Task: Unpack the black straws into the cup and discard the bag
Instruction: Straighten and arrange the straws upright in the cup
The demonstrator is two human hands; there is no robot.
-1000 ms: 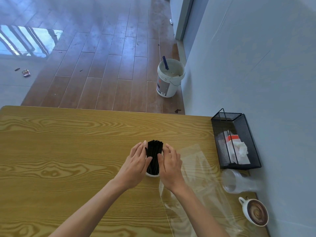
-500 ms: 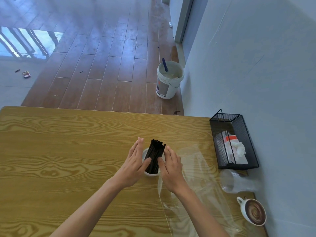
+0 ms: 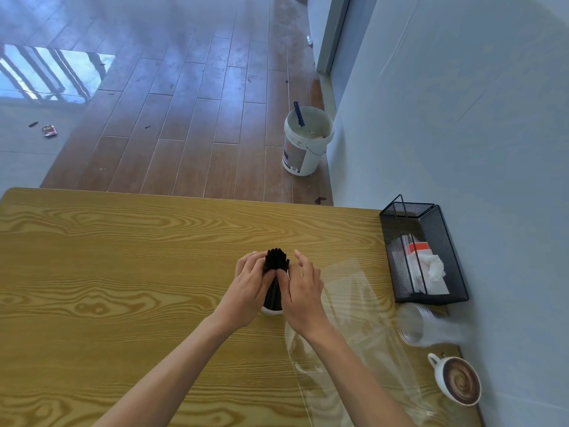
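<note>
straws (image 3: 276, 262) upright in cup (image 3: 272, 310); left hand (image 3: 250, 288), right hand (image 3: 303, 291) grip bundle, seemingly loosely.

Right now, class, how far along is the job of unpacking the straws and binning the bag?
Done: the straws stand in the cup. In hand: the left hand and right hand press the bundle together. Left: the empty bag lies on the table, not yet discarded.

I see black straws (image 3: 276, 262), white cup (image 3: 272, 310), yellow wood-grain tabletop (image 3: 123, 272), black mesh basket (image 3: 443, 241), clear bag (image 3: 354, 318).
</note>
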